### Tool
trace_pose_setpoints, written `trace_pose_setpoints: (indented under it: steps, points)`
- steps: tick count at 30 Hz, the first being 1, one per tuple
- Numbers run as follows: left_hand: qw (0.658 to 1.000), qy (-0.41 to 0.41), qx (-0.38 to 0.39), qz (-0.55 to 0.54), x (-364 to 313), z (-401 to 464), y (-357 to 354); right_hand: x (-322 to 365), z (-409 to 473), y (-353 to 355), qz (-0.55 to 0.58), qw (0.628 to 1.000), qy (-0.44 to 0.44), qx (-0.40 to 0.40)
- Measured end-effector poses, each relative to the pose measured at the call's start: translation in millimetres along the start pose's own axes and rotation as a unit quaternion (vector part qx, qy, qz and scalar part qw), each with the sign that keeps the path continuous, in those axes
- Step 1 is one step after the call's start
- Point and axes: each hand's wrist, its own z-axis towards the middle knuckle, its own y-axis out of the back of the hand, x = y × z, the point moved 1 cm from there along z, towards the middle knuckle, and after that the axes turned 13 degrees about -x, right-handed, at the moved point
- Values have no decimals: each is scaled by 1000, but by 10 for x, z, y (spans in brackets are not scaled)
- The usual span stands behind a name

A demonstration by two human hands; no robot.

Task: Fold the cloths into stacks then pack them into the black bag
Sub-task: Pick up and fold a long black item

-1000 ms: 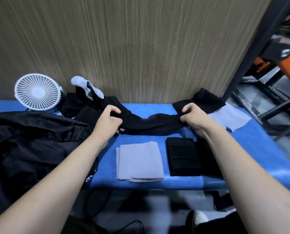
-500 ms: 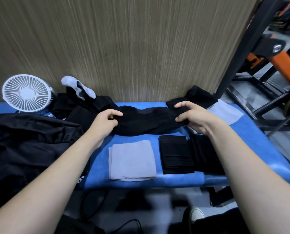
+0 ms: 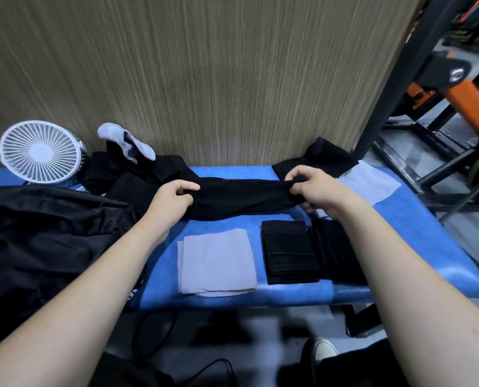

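Observation:
A black cloth is stretched lengthwise across the middle of the blue table. My left hand grips its left end and my right hand grips its right end. In front of it lie a folded grey cloth and a folded black stack, with another dark folded cloth to the right, partly under my right forearm. The black bag lies crumpled at the left. Loose black cloths with a grey one on top sit at the back left.
A white fan stands at the back left against the wood-grain wall. A flat grey cloth and a black cloth lie at the back right. Black metal frames and orange equipment stand to the right. Cables and my shoe are below.
Both hands keep hold of the black cloth's ends. They moved a little closer half a second ago, then pulled apart again, so the cloth is stretched out.

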Motion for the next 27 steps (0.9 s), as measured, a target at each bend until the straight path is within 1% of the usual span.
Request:
trace_pose_setpoints:
  steps: [3, 7, 10, 12, 14, 17, 19, 21, 24, 27]
  points:
    - [1000, -1, -3, -29, 9, 2, -1, -31, 25, -20, 1, 999, 30, -17]
    - [999, -48, 2, -3, 40, 10, 24, -75, 28, -37, 18, 999, 47, -19]
    - [997, -77, 16, -4, 13, 6, 51, -71, 24, -15, 26, 999, 39, -20]
    - [995, -96, 19, -14, -2, 12, 72, -65, -5, 6, 10, 999, 32, -1]
    - [993, -104, 24, -51, -32, -2, 98, -53, -47, 24, 4, 999, 14, 29]
    - [990, -101, 13, -100, -102, -25, 139, -7, -90, 26, 69, 995, -14, 66]
    - [988, -105, 8, -108, -131, -37, 154, -10, -59, 17, 150, 984, -29, 91]
    - [989, -99, 8, -109, -127, -38, 154, -40, -2, 30, 200, 973, -40, 112]
    - [992, -79, 9, -103, -84, -27, 151, -39, -9, 65, 215, 966, -48, 137]
    - [993, -62, 7, -99, -89, -47, 134, -24, -37, 64, 199, 969, -33, 144]
